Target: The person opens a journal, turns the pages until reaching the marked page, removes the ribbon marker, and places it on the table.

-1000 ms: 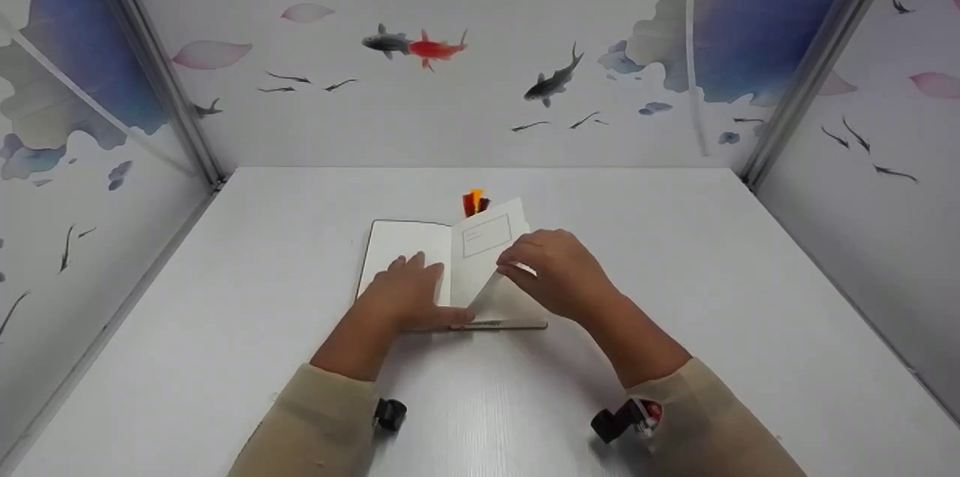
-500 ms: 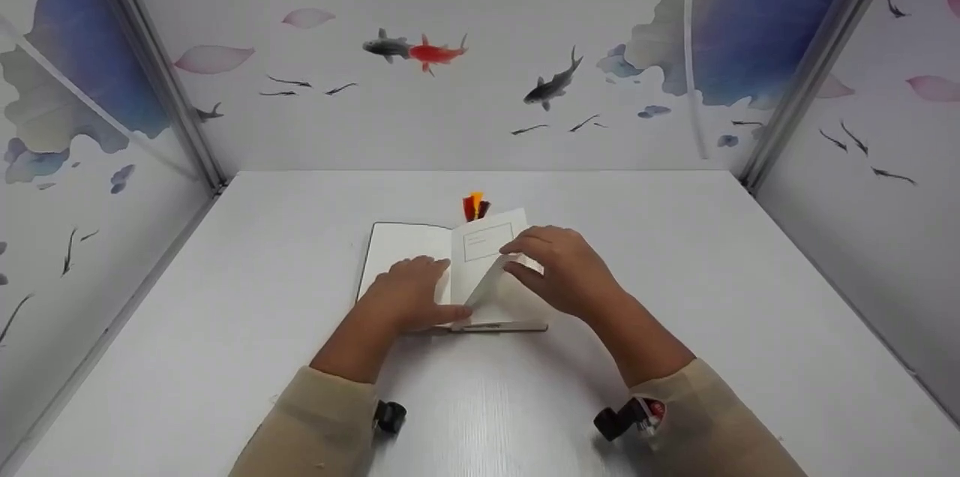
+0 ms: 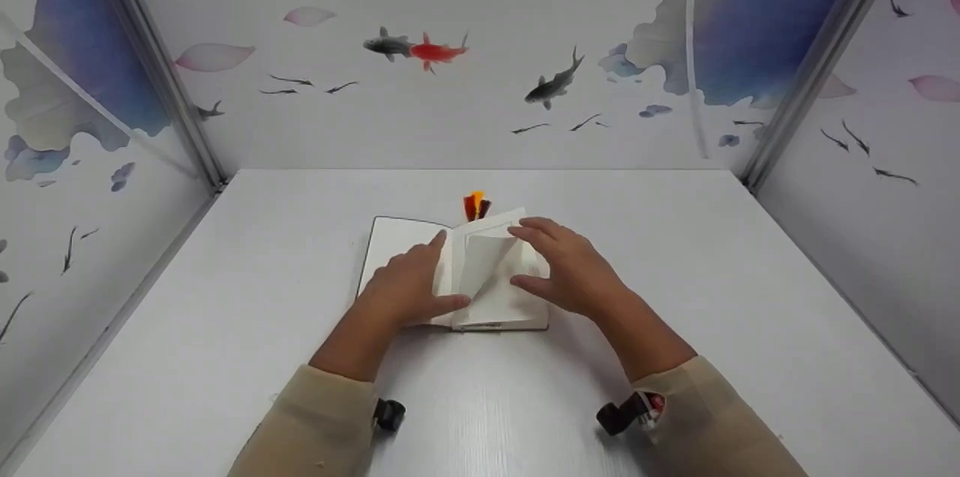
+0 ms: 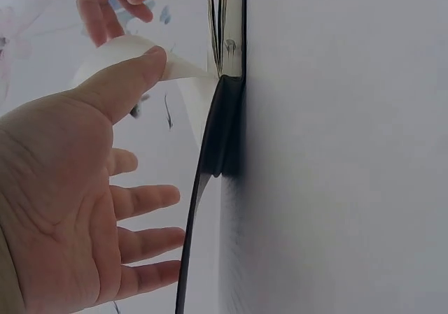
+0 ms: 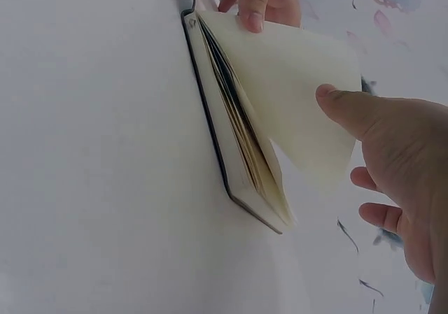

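Observation:
An open notebook [image 3: 394, 237] with cream pages and a dark cover lies on the white table. My left hand [image 3: 407, 283] rests on its left page, fingers extended, the thumb reaching across the spine to touch a raised, curling leaf [image 3: 486, 256]. In the left wrist view that thumb lies against the curved leaf [image 4: 185, 69]. My right hand [image 3: 576, 267] is at the right page, thumb and fingers spread apart. Its fingertips are by the leaf's upper corner; whether they touch it is unclear. The right wrist view has the right thumb in front of the leaf [image 5: 294, 76].
Orange, red and dark tabs [image 3: 475, 205] stick out beyond the notebook's top edge. White panels [image 3: 480, 132] printed with fish and leaves stand around the table [image 3: 262, 274] at the back and both sides. Small black cameras [image 3: 390, 415] sit at both sleeves.
My right hand has parted its thumb and fingers, which were near the leaf's edge, and moved slightly. The leaf has curled further leftward. My left index finger has stretched upward along the spine.

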Demonstrator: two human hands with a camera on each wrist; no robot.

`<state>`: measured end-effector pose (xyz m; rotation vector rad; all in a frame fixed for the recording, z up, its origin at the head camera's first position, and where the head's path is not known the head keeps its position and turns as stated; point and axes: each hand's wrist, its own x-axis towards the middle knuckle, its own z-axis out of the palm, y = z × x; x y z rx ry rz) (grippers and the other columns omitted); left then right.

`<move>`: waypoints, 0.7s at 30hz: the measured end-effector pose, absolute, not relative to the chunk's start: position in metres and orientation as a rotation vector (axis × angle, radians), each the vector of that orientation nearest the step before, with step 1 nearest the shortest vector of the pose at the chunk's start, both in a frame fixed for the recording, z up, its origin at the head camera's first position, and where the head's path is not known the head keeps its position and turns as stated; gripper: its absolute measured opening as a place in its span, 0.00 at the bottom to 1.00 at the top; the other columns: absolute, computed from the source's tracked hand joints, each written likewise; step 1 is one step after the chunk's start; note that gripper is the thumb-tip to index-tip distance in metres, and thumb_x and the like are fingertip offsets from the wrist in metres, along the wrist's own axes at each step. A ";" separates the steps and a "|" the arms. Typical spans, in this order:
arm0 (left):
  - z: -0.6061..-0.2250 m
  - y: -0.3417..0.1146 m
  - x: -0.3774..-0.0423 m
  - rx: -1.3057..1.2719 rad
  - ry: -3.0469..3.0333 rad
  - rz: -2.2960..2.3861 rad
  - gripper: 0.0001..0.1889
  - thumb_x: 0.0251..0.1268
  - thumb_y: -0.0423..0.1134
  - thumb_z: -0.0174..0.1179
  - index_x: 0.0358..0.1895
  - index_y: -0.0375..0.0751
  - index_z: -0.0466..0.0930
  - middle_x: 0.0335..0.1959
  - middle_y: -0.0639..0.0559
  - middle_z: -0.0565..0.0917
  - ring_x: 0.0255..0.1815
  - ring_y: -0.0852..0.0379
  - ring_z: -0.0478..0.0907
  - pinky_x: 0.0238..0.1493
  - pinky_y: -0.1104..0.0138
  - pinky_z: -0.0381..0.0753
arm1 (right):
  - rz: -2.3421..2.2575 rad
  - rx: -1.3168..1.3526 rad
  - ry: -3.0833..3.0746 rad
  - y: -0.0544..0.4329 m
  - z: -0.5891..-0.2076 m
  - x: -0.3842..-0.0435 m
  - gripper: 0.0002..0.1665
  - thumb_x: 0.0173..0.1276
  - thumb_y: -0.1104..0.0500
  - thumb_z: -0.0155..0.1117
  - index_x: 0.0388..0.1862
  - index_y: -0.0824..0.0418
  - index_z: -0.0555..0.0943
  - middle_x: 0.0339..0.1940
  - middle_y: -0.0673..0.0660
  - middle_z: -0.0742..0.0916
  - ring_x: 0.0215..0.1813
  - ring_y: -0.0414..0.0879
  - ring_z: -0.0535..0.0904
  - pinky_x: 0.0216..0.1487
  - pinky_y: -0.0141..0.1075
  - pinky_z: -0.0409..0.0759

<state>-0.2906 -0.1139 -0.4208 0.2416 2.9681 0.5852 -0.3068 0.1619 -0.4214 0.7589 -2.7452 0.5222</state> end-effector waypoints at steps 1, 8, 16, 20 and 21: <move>-0.421 -0.114 -0.291 0.238 2.978 0.593 0.64 0.56 0.69 0.75 0.90 0.56 0.45 0.80 0.46 0.73 0.75 0.41 0.77 0.73 0.40 0.79 | 0.534 0.730 -2.775 0.162 -0.423 -0.308 0.51 0.65 0.44 0.82 0.83 0.39 0.68 0.82 0.47 0.74 0.79 0.56 0.76 0.74 0.58 0.80; -0.421 -0.114 -0.295 0.275 3.056 0.621 0.69 0.54 0.69 0.78 0.90 0.58 0.38 0.81 0.46 0.71 0.76 0.42 0.75 0.73 0.40 0.79 | 0.682 0.549 -2.998 0.166 -0.434 -0.316 0.76 0.57 0.42 0.87 0.90 0.32 0.42 0.92 0.45 0.58 0.89 0.57 0.62 0.81 0.60 0.70; -0.417 -0.115 -0.294 0.380 3.170 0.562 0.69 0.56 0.68 0.76 0.90 0.59 0.34 0.89 0.46 0.55 0.88 0.40 0.59 0.82 0.38 0.67 | 0.544 0.668 -3.150 0.170 -0.443 -0.320 0.68 0.64 0.39 0.82 0.91 0.37 0.47 0.93 0.41 0.46 0.93 0.56 0.48 0.86 0.65 0.58; -0.415 -0.115 -0.292 0.406 3.214 0.531 0.69 0.55 0.66 0.76 0.90 0.61 0.33 0.91 0.47 0.50 0.89 0.40 0.54 0.82 0.35 0.64 | 0.482 0.719 -3.229 0.171 -0.445 -0.320 0.57 0.71 0.38 0.74 0.90 0.35 0.52 0.93 0.40 0.48 0.94 0.52 0.43 0.87 0.65 0.56; -0.415 -0.115 -0.292 0.413 3.219 0.530 0.68 0.56 0.66 0.77 0.90 0.62 0.33 0.91 0.48 0.49 0.89 0.40 0.53 0.83 0.35 0.62 | 0.475 0.723 -3.251 0.171 -0.445 -0.319 0.56 0.72 0.38 0.73 0.90 0.35 0.52 0.93 0.40 0.49 0.94 0.52 0.43 0.88 0.64 0.55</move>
